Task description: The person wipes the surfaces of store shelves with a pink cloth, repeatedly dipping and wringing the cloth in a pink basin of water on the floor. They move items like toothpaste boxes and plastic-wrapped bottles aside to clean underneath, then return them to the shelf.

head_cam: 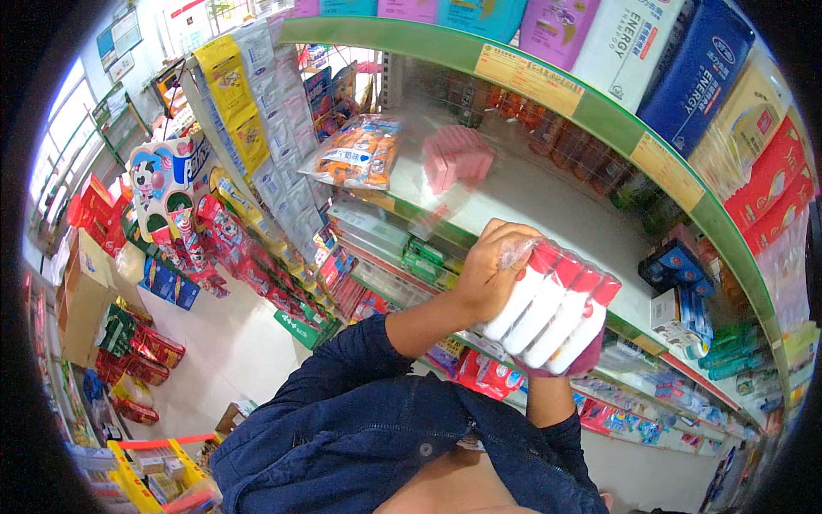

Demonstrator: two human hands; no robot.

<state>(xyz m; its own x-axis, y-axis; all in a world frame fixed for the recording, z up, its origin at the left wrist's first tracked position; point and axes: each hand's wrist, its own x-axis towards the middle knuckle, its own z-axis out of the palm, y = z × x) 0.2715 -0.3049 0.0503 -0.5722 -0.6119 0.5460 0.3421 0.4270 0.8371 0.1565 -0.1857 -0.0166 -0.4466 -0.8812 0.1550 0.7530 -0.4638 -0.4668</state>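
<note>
My left hand [491,276] grips the clear plastic wrap at the upper left side of a shrink-wrapped pack of white bottles with red caps [555,308]. The pack is tilted, caps up, in front of the shelf edge. My right hand [594,360] supports it from below and behind, mostly hidden; something maroon, perhaps a glove, covers it. Beyond the pack, a pink wrapped bundle [456,157] rests on the white shelf [546,193], left of its middle. A clear bag of orange packets [359,154] lies at that shelf's left end.
A green-edged upper shelf [449,42] curves overhead, holding shampoo bottles [697,77]. Blue boxes [677,266] stand at the right. Hanging sachet strips [237,96] and a candy display [160,173] are on the left. A yellow-and-red basket [138,475] sits at lower left, near red packages [154,347] on the floor.
</note>
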